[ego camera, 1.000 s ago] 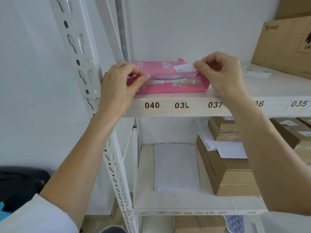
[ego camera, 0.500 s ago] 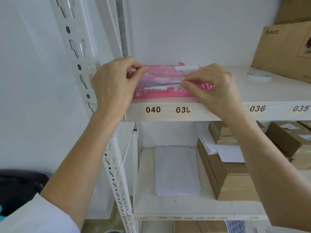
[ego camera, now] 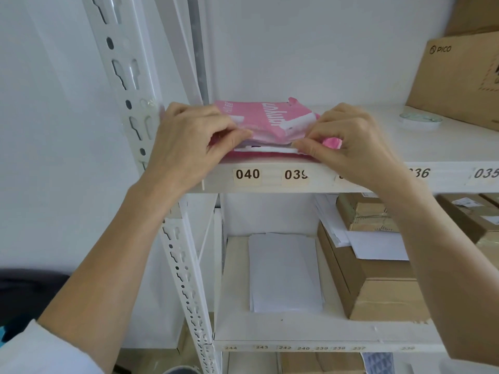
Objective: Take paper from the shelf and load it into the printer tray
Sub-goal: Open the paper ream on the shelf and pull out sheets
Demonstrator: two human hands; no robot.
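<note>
I see the pink paper ream (ego camera: 266,122) lying at the front edge of the upper shelf (ego camera: 442,147), near its left corner, with its wrapper torn open and a white sliver of sheets showing under the flap. My left hand (ego camera: 189,147) pinches the wrapper's left end and my right hand (ego camera: 348,144) pinches its right end, so both ends are hidden. The right hand covers a shelf number label (ego camera: 340,176); the cardboard box (ego camera: 459,76) at the shelf's back right is cut off.
</note>
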